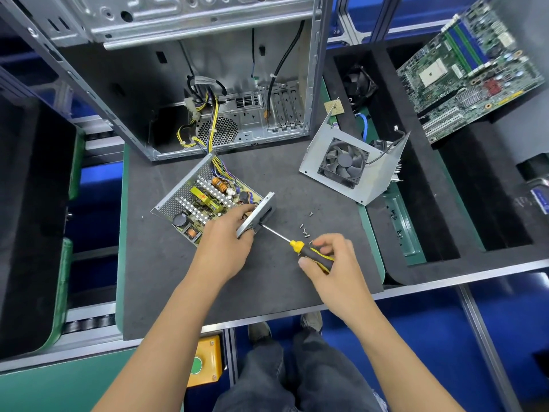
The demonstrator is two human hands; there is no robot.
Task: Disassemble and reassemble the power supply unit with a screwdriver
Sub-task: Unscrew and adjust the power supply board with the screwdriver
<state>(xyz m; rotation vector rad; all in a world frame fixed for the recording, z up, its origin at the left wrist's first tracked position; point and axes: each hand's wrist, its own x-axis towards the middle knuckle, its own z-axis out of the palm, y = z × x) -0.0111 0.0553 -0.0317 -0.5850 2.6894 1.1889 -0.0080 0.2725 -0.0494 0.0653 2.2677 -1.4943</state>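
Gripping the screwdriver (309, 250), right hand (332, 263); left hand (228, 236) clasps power supply unit (205, 203); no legible writing.

Bright, even overhead light; shadows soft and short under hands. Mild glare on metal computer case (190, 19) and silver fan cover (353, 171). Centre sharp. Wide-angle bending strong at edges; circuit board (469, 66) at top right slightly soft. Left foam tray (32, 203) dark, detail lost.
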